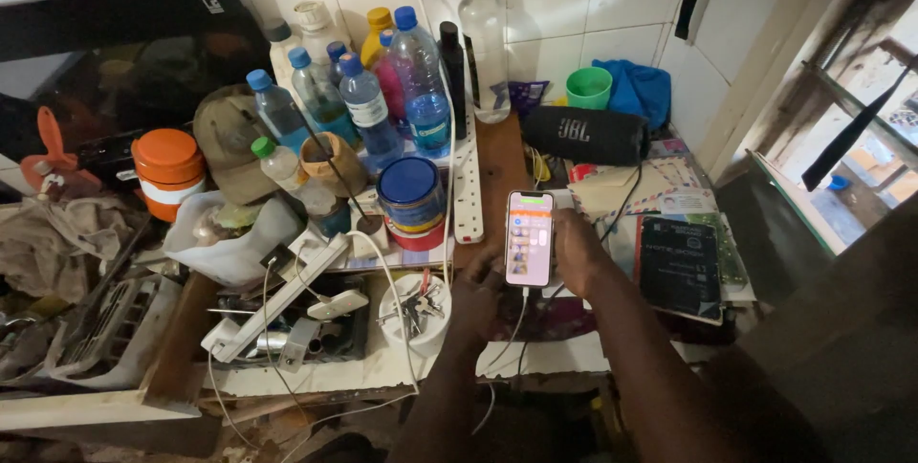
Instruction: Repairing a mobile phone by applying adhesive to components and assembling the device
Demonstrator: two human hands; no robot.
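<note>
— Head view first: what are the hands doing?
— Both grip a smartphone point(529, 238), screen lit, upright over the table's front edge. The left hand point(475, 298) clasps its lower left side; the right hand point(577, 251) wraps the right edge. A cable hangs from the phone's bottom.
— And around them?
— Just left, a white cup point(413, 315) of keys. Behind, a blue-lidded tin point(410, 197) and a white power strip point(468, 181). A black cylindrical speaker point(585, 135) lies further back, water bottles point(369, 109) to its left.
</note>
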